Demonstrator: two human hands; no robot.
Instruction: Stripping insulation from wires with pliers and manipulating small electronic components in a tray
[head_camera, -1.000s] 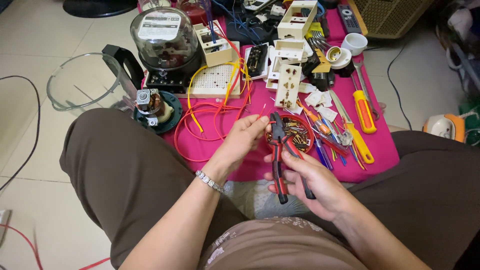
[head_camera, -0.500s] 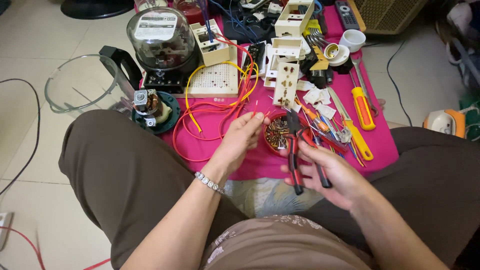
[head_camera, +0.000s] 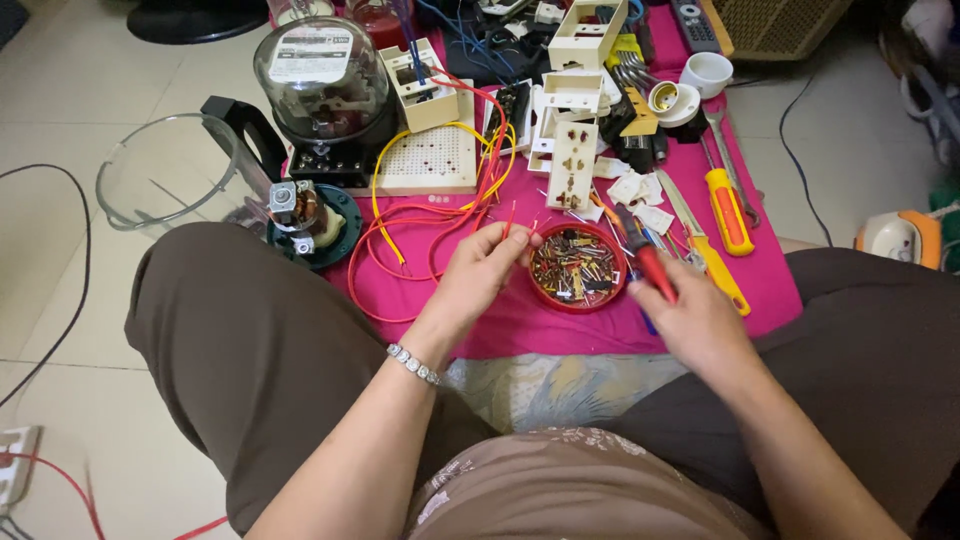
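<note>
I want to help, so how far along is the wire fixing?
Done: short wire bits fill the red dish. In hand: the left hand pinches a thin red wire, and the right hand grips red-handled pliers. Left: long red and yellow wires lie loose on the pink cloth.

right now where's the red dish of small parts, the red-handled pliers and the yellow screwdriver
red dish (head_camera: 540, 292), head view, on its left rim
red-handled pliers (head_camera: 655, 272), head view, on the red handle by the right hand
yellow screwdriver (head_camera: 728, 212), head view, on the handle's orange middle
</note>
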